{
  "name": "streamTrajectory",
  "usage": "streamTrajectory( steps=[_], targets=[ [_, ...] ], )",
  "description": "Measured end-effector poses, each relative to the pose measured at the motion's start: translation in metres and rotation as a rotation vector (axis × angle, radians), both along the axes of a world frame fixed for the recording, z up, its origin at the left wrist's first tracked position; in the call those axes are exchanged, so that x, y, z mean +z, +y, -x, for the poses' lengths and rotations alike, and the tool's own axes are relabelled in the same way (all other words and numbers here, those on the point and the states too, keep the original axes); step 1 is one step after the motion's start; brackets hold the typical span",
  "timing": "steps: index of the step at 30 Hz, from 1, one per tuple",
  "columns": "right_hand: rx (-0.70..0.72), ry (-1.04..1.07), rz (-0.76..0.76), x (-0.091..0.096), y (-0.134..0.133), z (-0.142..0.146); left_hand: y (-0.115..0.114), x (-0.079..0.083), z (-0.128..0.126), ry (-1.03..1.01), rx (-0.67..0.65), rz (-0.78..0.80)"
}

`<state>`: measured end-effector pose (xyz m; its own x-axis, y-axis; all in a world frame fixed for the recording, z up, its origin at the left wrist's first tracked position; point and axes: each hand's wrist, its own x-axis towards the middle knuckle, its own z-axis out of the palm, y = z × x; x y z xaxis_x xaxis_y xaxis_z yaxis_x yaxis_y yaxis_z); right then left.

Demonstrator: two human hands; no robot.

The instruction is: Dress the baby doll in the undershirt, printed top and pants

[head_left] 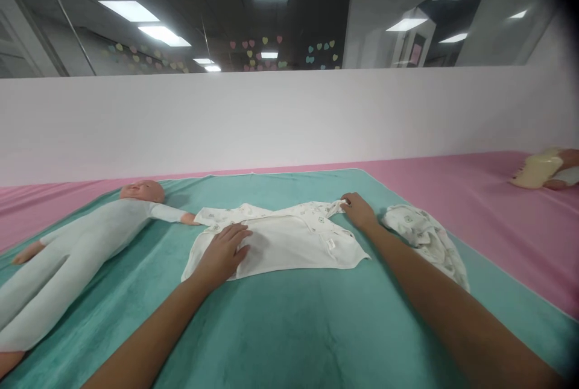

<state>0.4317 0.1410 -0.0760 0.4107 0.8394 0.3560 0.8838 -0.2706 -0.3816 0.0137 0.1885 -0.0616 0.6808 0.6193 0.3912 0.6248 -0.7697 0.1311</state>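
A white baby garment (283, 244) with a small print lies spread on a teal towel (289, 322), its front flap folded across. My left hand (221, 255) rests flat on the flap, fingers apart, gripping nothing. My right hand (359, 211) is at the garment's upper right corner, its fingers pinching the edge. To the left, a baby doll (85, 244) in a pale grey suit lies on its back, one arm stretched out, its fingertips close to the garment. A crumpled printed cloth (427, 241) lies just right of my right hand.
The teal towel lies on a pink mat (452, 178) backed by a low white wall (289, 123). At the far right, a cream-coloured object (538, 170) lies on the mat beside something too cut off to name. Glass above the wall reflects ceiling lights and paper hearts.
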Motion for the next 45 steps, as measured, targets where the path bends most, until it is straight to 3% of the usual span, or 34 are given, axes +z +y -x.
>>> streamTrajectory(
  steps=[5,11,15,18,20,23,27,32,35,40,45],
  targets=[
    [0.013,-0.211,-0.094,0.000,0.017,-0.004,0.003,-0.006,-0.001,0.063,-0.006,0.034],
    [-0.139,-0.255,-0.141,0.002,0.020,-0.004,-0.001,0.003,-0.009,0.048,-0.058,0.024],
    [-0.183,-0.055,-0.239,0.003,0.020,-0.005,-0.009,0.010,-0.014,-0.008,-0.106,0.049],
    [-0.239,0.220,-0.170,0.002,0.023,-0.012,-0.018,0.014,-0.018,-0.088,-0.087,0.109],
    [-0.201,0.314,-0.127,0.002,0.025,-0.017,-0.023,0.016,-0.025,-0.143,-0.045,0.191],
    [-0.080,0.366,-0.152,0.001,0.030,-0.022,-0.028,0.017,-0.046,-0.175,-0.016,0.359],
    [0.059,0.438,-0.229,-0.002,0.033,-0.025,-0.023,0.019,-0.095,-0.258,0.016,0.596],
    [0.200,0.574,-0.316,0.001,0.029,-0.034,-0.011,0.027,-0.167,-0.491,0.098,0.994],
    [0.250,0.584,-0.339,0.001,0.031,-0.038,-0.002,0.023,-0.195,-0.685,0.068,1.090],
    [0.150,0.472,-0.304,-0.011,0.039,-0.042,0.014,0.003,-0.208,-1.105,-0.186,1.163],
    [0.105,0.291,-0.336,-0.004,0.040,-0.022,0.018,0.000,-0.205,-1.123,-0.215,1.276]
  ],
)
